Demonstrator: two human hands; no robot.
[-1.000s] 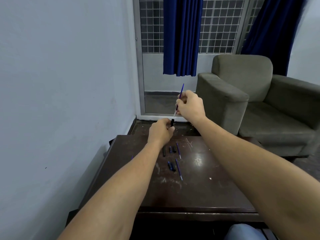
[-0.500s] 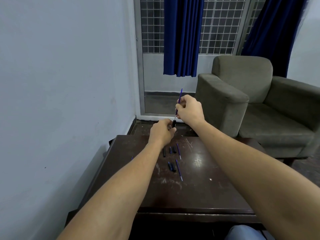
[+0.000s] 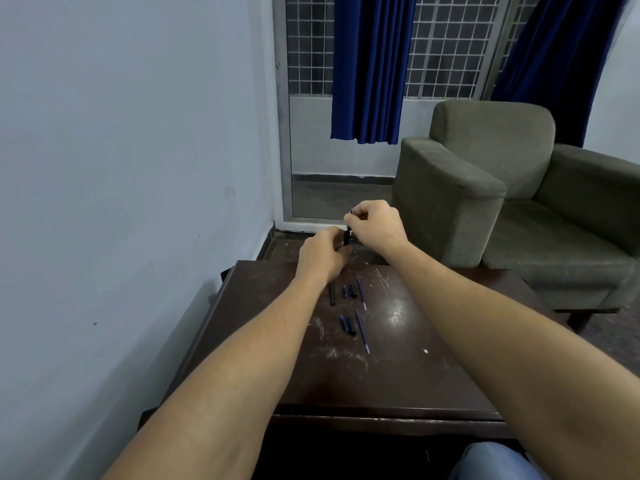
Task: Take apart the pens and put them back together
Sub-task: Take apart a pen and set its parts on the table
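Observation:
Above the far edge of the dark wooden table (image 3: 398, 382), my left hand (image 3: 322, 254) grips a black pen barrel (image 3: 346, 237) held nearly upright. My right hand (image 3: 375, 223) pinches a blue refill (image 3: 351, 212) that goes down into the barrel; only its top tip shows above my fingers. On the table lie loose pen parts: a black barrel piece (image 3: 332, 294), short blue and black pieces (image 3: 349, 291), a blue refill (image 3: 361, 294), a second pair of dark pieces (image 3: 347, 324) and another blue refill (image 3: 362, 331).
A grey wall runs along the left. A grey-green armchair (image 3: 502, 188) stands behind the table on the right. Blue curtains (image 3: 370, 67) hang over a barred window and door at the back. A knee in blue jeans (image 3: 491, 462) shows at the bottom.
My right hand has moved down toward my left hand, pushing the blue refill into the black barrel. Much less of the refill sticks out than one second ago.

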